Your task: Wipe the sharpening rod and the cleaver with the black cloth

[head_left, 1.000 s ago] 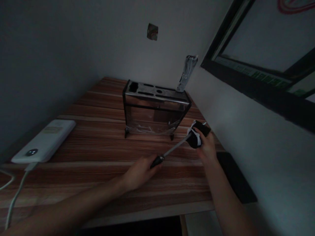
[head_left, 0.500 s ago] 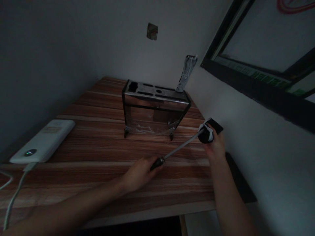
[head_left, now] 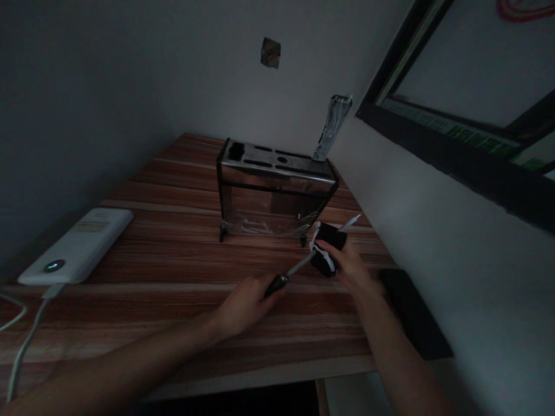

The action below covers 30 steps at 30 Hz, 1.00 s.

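My left hand [head_left: 245, 303] is closed round the black handle of a thin metal rod [head_left: 298, 267] that points up and to the right over the wooden table [head_left: 182, 242]. My right hand [head_left: 347, 267] is closed on a black and white cloth [head_left: 326, 249] wrapped round the rod, a short way up from the handle. The rod's pale tip [head_left: 353, 220] sticks out beyond the cloth. Just behind both hands stands a shiny metal knife holder [head_left: 273, 190] with slots in its top.
A white power bank [head_left: 80, 245] with a lit dot and a cable lies at the table's left. A flat black object [head_left: 414, 312] lies by the right wall. A wrapped item [head_left: 332, 127] leans in the corner under a dark window frame [head_left: 455, 150].
My right hand slid the cloth out toward the rod's tip, then back down toward the handle, so the tip now shows again. My left hand kept the handle nearly still.
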Motion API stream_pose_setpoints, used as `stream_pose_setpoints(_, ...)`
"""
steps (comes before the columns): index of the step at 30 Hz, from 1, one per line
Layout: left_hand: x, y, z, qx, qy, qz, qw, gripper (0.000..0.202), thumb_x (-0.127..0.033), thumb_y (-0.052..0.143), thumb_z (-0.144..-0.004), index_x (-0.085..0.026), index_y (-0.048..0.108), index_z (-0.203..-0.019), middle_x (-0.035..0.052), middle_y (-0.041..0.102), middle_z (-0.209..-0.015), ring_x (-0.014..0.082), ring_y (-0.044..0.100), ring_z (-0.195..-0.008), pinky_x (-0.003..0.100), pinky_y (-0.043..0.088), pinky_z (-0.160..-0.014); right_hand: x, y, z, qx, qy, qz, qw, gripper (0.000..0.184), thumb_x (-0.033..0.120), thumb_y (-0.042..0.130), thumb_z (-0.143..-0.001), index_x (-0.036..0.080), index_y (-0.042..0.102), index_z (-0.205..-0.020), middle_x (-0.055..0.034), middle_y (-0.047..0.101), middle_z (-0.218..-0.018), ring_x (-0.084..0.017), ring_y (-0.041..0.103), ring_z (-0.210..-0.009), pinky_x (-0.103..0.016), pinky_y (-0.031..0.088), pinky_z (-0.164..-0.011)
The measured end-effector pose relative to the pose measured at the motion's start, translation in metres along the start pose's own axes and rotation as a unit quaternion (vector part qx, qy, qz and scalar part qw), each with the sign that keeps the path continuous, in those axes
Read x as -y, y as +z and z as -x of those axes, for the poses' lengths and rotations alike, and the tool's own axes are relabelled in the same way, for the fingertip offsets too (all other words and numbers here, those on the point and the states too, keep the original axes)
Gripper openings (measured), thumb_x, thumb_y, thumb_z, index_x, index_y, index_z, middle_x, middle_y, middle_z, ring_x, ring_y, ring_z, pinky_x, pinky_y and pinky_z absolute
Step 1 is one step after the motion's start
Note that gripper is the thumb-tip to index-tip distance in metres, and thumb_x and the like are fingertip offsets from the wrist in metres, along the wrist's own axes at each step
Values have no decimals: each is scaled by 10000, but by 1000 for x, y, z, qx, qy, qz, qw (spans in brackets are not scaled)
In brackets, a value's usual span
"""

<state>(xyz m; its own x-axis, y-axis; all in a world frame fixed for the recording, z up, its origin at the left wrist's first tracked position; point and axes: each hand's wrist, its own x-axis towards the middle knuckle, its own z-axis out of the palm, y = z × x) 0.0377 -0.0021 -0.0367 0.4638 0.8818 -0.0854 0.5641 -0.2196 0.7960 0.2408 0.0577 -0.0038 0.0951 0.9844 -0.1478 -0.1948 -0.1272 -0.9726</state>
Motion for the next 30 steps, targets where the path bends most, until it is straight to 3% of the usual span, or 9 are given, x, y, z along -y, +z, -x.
stream_pose_setpoints(5, -1, 0, 1, -5, -6, 10, 1000, 187, -289, 428, -875, -165, 566, -892, 40, 653, -836, 169, 611, -707, 243, 441, -641, -19, 17, 15, 84, 45, 62, 994, 343, 259, 815, -474, 181, 657, -769, 27, 685, -660, -135, 625, -584, -228, 501, -539)
stream_pose_setpoints(10, 3, 1, 0, -3, 8, 28, 1000, 202, -268, 419, -877, -162, 572, -956, 51, 664, -878, 182, 629, -768, 250, 455, -698, -32, 27, 25, 140, 13, 84, 987, 371, 243, 800, -501, 207, 663, -845, 36, 685, -699, -134, 622, -623, -238, 504, -588)
stream_pose_setpoints(17, 4, 1, 0, -5, 18, 37, 999, 194, -259, 424, -880, -168, 568, -972, 47, 663, -900, 180, 630, -793, 255, 459, -730, -33, 25, 24, 164, 9, 99, 981, 303, 250, 782, -537, 205, 666, -813, 26, 681, -687, -138, 622, -619, -237, 512, -570)
stream_pose_setpoints(30, 2, -1, 0, -1, 22, 54, 998, 185, -266, 430, -877, -166, 569, -947, 38, 661, -896, 165, 618, -764, 239, 452, -712, -31, 23, 25, 138, -24, 121, 983, 313, 241, 780, -539, 207, 669, -830, 25, 689, -715, -147, 632, -663, -237, 513, -594)
